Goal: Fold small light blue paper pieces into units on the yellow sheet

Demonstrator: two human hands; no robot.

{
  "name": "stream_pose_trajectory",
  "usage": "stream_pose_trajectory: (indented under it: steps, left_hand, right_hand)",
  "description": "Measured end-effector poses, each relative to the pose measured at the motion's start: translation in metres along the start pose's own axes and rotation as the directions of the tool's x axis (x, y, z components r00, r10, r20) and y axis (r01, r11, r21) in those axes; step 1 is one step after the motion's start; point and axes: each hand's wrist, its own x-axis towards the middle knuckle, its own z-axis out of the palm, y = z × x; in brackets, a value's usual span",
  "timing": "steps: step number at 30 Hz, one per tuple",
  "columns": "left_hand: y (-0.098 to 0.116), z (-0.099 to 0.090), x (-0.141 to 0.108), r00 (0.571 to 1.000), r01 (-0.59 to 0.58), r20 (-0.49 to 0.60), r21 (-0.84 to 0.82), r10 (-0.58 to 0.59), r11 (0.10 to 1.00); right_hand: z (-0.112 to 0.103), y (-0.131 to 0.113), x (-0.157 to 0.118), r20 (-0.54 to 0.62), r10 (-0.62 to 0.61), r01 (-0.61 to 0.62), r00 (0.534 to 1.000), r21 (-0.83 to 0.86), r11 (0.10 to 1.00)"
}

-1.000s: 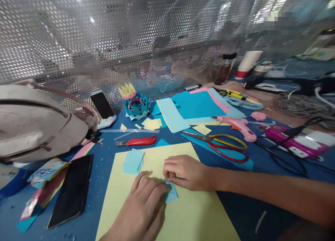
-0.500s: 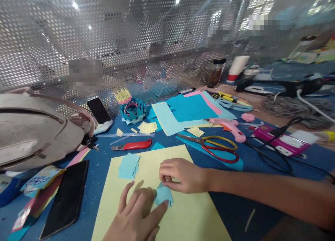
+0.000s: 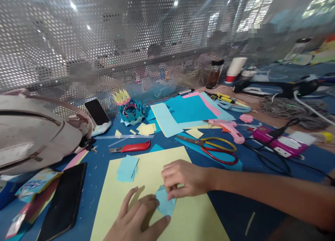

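A small light blue piece of paper (image 3: 165, 201), creased and folded, lies on the large pale yellow sheet (image 3: 146, 178) in front of me. My left hand (image 3: 142, 213) holds it at its left and lower edges with the thumb and a fingertip, while one finger sticks up. Curled over its upper right edge, my right hand (image 3: 183, 178) pinches the paper between thumb and fingers; the exact fingertip contact is partly hidden. A stack of light blue paper pieces (image 3: 127, 168) rests on the yellow sheet's upper left.
Beyond the sheet lie a red utility knife (image 3: 136, 146), scissors (image 3: 209, 145) and a pink glue gun (image 3: 229, 127). A teal paper lotus (image 3: 132, 112) stands further back. Left are a dark phone (image 3: 64, 201) and a pale bag (image 3: 36, 129); right is a magenta power strip (image 3: 278, 141).
The light blue paper has turned a little and shows more of its surface. My left thumb has slid down to its lower edge, and my right fingers have shifted onto its right side.
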Motion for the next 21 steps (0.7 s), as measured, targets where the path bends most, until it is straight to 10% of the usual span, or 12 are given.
stream_pose_trajectory:
  steps: [21]
  left_hand:
    - [0.003, -0.006, 0.01, 0.99, -0.06, -0.121, 0.055, 0.066, 0.997]
  right_hand:
    - [0.009, -0.008, 0.002, -0.136, 0.277, -0.281, 0.951, -0.01, 0.96]
